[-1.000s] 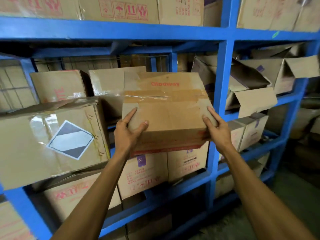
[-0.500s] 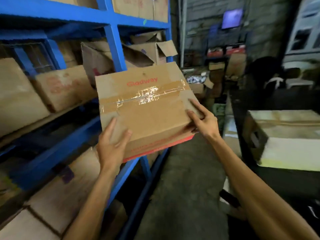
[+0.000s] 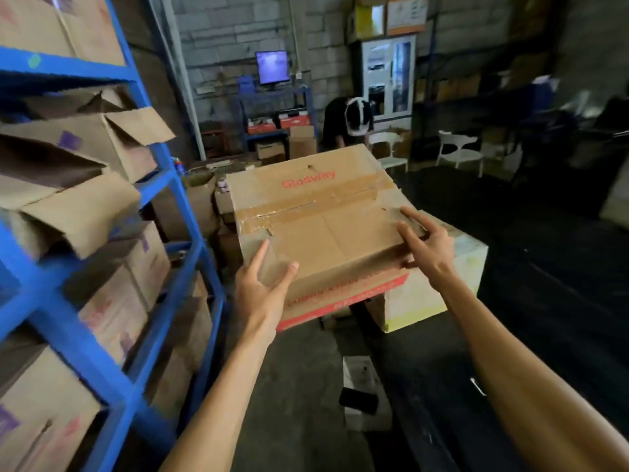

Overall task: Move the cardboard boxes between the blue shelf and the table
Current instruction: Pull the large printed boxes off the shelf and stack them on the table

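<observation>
I hold a taped cardboard box with red print in the air, between the blue shelf on my left and the dark table on my right. My left hand grips its near left corner, my right hand its near right corner. A pale cardboard box stands on the table's near left part, partly hidden behind the held box. The shelf holds several cardboard boxes, some with open flaps.
Small boxes lie on the floor beside the table's edge. More cartons are stacked past the shelf's end. A person bends over at the back, near white chairs and a lit monitor.
I have turned right, away from the shelf. The box has come off the shelf and now hangs in front of the table, over the pale box's near corner.
</observation>
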